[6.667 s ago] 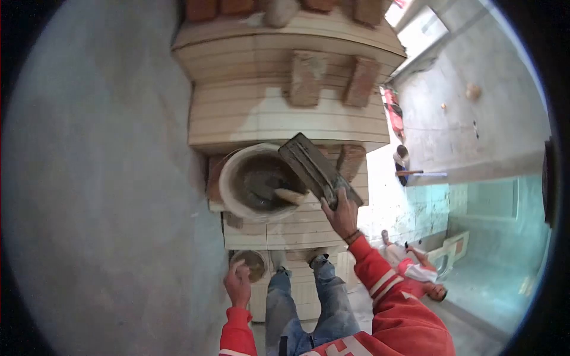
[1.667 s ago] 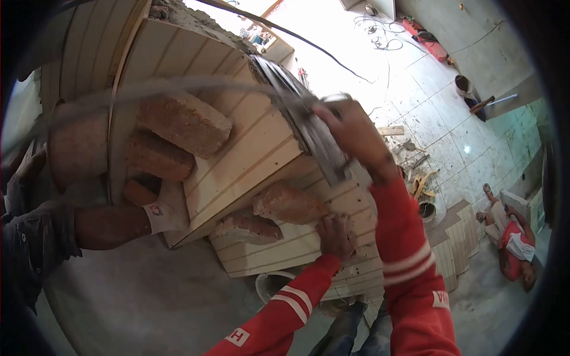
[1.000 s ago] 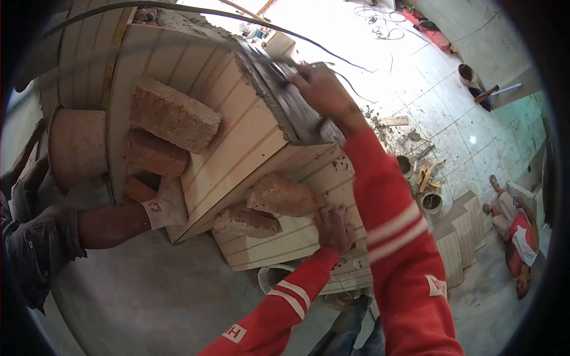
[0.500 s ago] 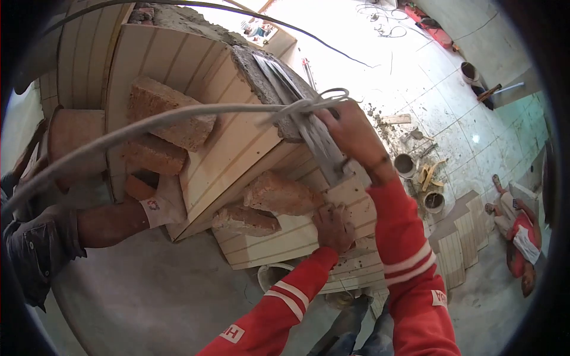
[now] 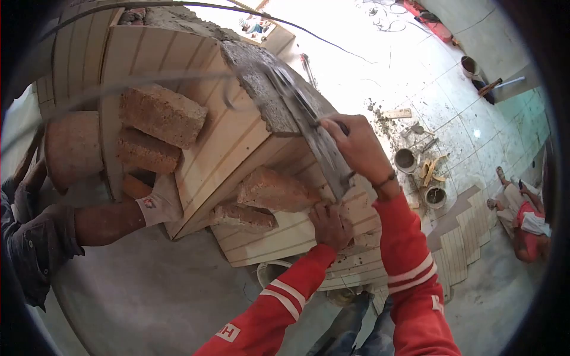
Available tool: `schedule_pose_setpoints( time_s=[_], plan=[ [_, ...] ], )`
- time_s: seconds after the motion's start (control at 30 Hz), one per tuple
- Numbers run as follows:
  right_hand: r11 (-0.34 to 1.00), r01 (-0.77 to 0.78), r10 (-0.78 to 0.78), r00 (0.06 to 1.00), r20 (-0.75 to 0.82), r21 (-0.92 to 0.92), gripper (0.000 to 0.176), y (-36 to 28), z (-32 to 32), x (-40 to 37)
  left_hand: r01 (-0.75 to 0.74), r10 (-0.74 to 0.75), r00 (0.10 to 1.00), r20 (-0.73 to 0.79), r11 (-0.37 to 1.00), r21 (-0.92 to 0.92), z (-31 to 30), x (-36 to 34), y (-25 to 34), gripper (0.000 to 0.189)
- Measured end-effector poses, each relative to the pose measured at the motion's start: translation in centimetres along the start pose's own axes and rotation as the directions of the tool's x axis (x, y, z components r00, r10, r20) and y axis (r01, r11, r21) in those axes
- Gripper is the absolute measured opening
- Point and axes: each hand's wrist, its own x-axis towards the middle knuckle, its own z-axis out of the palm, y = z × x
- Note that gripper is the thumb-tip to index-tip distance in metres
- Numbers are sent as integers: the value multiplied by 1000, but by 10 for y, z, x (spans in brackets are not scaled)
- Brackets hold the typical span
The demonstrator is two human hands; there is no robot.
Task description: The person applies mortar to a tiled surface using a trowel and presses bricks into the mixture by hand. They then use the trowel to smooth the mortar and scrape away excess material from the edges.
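Note:
In my right hand, the fingers are wrapped round the dark handle of a long metal plastering trowel. The trowel's blade lies along the wet grey mortar on top of the tiled counter wall, and its near end reaches past the corner. My left hand rests palm down with fingers spread on the wood-patterned tile surface, beside a brick. A second brick leans below that one. A blurred grey cable hangs across the view, left of the trowel.
More bricks press against the tiled panel at left. Another person's foot braces there, near a round tub. Buckets, wood scraps and mortar crumbs lie on the floor at right. Someone sits at far right near stacked tiles.
The cable's loop has swung left, away from my right hand. My right hand and the trowel have shifted slightly down in view. My left hand stays on the tile.

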Motion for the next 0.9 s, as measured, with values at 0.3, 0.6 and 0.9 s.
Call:
schedule_pose_setpoints(
  time_s=[0.3, 0.6, 0.9],
  plan=[
    [985, 64, -80, 992, -93, -163, 34, -1, 43, 152, 51, -51, 999, 2, 999, -18, 0, -2, -4, 54],
    [1000, 28, -27, 999, -27, 11, 36, 7, -5, -36, 33, -32, 998, -47, 999, 14, 2, -5, -1, 51],
    [987, -94, 111, 984, -137, 128, 34, 34, -51, -184, -80, 77, 997, -28, 991, -112, -29, -2, -4, 40]
  ],
)
